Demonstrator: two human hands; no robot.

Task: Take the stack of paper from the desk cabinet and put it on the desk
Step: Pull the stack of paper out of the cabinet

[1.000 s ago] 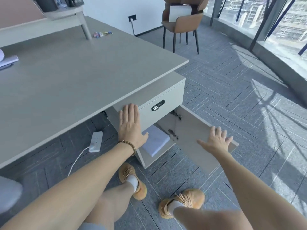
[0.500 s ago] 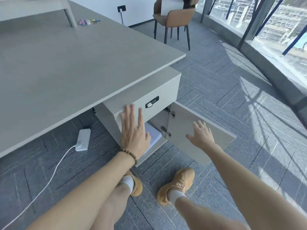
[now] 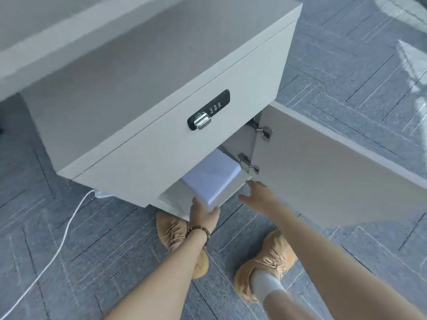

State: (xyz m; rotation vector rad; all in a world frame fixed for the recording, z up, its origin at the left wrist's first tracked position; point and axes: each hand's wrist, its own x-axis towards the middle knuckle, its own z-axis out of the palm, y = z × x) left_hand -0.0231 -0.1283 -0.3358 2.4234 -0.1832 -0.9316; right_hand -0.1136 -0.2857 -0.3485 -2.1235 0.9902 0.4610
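Note:
A white stack of paper [image 3: 211, 179] lies inside the open lower compartment of the grey desk cabinet [image 3: 129, 155], its near corner poking out at the front. My left hand [image 3: 203, 212], with a bead bracelet on the wrist, clasps that near corner, thumb on the right side. My right hand [image 3: 260, 195] hovers open with fingers spread, just right of the stack at the compartment's front edge. The cabinet door [image 3: 323, 179] is swung wide open to the right. The desk top [image 3: 57, 35] shows at the upper left.
A drawer front with a black combination lock [image 3: 209, 110] sits above the compartment. Two metal hinges [image 3: 249, 163] hold the door. A white cable [image 3: 57, 241] runs over the grey carpet at left. My feet in tan shoes [image 3: 270, 257] stand below the cabinet.
I have bent down closer to the cabinet. My left hand dropped from the drawer front to the stack's corner. My right hand left the door and came in beside the stack.

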